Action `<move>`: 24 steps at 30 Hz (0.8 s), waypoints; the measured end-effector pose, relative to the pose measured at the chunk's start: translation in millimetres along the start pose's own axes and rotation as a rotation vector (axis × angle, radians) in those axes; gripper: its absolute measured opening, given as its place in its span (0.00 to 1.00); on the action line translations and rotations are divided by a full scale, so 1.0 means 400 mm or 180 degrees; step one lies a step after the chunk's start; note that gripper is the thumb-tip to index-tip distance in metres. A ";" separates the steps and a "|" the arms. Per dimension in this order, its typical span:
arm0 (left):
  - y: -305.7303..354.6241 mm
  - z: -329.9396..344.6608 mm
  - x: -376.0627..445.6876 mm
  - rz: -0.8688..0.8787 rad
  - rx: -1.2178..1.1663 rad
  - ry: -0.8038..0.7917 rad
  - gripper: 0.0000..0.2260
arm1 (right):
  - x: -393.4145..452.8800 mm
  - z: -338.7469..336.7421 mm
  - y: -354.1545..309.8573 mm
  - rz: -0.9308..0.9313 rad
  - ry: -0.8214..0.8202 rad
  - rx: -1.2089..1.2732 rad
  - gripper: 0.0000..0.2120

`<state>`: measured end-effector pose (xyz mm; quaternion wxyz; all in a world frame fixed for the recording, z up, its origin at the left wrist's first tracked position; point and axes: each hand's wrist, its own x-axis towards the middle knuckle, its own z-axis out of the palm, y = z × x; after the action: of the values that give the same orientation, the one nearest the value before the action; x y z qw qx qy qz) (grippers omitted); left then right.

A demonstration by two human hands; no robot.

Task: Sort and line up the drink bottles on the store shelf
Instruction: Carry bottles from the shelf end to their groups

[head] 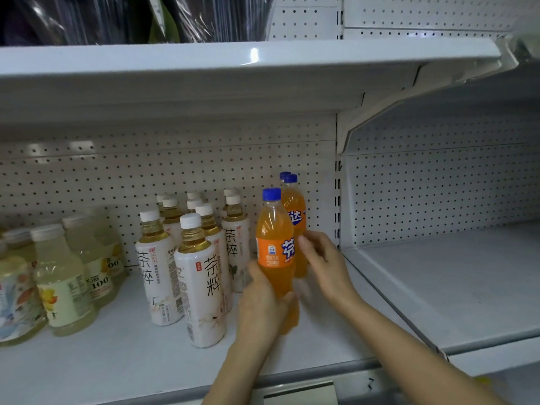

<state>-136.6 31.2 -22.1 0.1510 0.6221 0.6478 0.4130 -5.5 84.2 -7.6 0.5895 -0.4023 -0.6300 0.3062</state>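
Left hand [264,302] grips orange soda bottle [274,249] upright.

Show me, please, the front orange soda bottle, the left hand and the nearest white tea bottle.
front orange soda bottle [274,252], head view, on its orange label.
left hand [263,305], head view, back of the hand.
nearest white tea bottle [201,287], head view, on its white label.

A left hand [261,305] grips the lower body of an orange plastic soda bottle with a blue cap [274,249], upright on a white metal store shelf [117,355]. At its 2 o'clock, a right hand [324,258] touches a second orange soda bottle [295,217]. White-labelled tea bottles [201,282] stand at 9 o'clock, pale yellow bottles [64,282] beyond.
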 end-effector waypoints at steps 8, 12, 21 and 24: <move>0.039 0.112 0.095 0.0391 -0.0034 -0.0131 0.27 | 0.001 0.002 0.003 -0.0243 0.0328 -0.0908 0.40; 0.046 0.122 0.120 0.0402 0.0189 -0.0449 0.33 | 0.051 -0.004 0.036 -0.0176 0.0483 -0.1149 0.41; 0.006 0.153 0.114 0.0652 0.1303 -0.0036 0.36 | 0.083 -0.005 0.061 -0.0191 0.0458 -0.1351 0.40; -0.004 0.093 0.051 0.1216 0.1391 0.1004 0.41 | 0.076 -0.012 0.080 0.0014 0.0318 -0.1174 0.38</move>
<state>-115.0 63.4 -39.3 -0.1684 0.6784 0.6082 0.3763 4.4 125.9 -19.3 0.5356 -0.5196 -0.6445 0.1664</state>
